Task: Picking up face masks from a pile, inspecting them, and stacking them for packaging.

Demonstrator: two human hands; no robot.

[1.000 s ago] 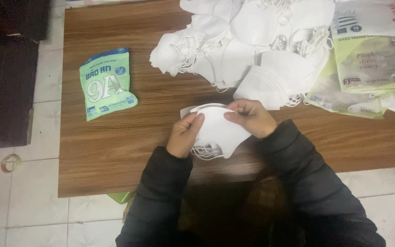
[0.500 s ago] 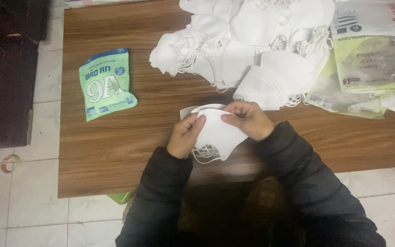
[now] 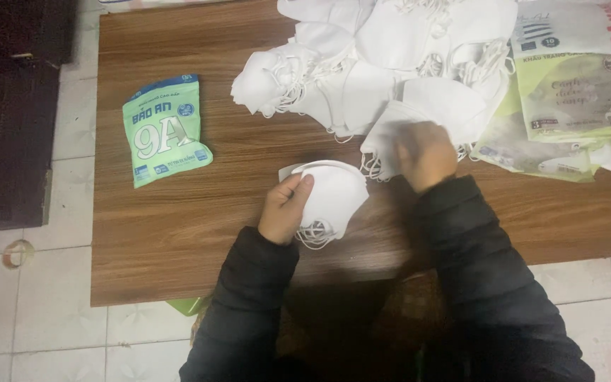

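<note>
My left hand (image 3: 286, 206) grips a small stack of white folded face masks (image 3: 334, 198) low over the wooden table (image 3: 178, 233), ear loops hanging below it. My right hand (image 3: 426, 152) is blurred and rests on the near edge of a big pile of loose white masks (image 3: 383, 71); whether its fingers pinch one I cannot make out. Both arms wear dark padded sleeves.
A green sealed mask packet (image 3: 164, 131) lies flat at the table's left. Pale green and white packets (image 3: 574, 92) are heaped at the right edge. A dark cabinet (image 3: 8, 113) stands on the left, over a tiled floor (image 3: 30, 325).
My right hand has let go of the held masks and moved up and right onto the loose pile. My left hand stays on the stack, alone.
</note>
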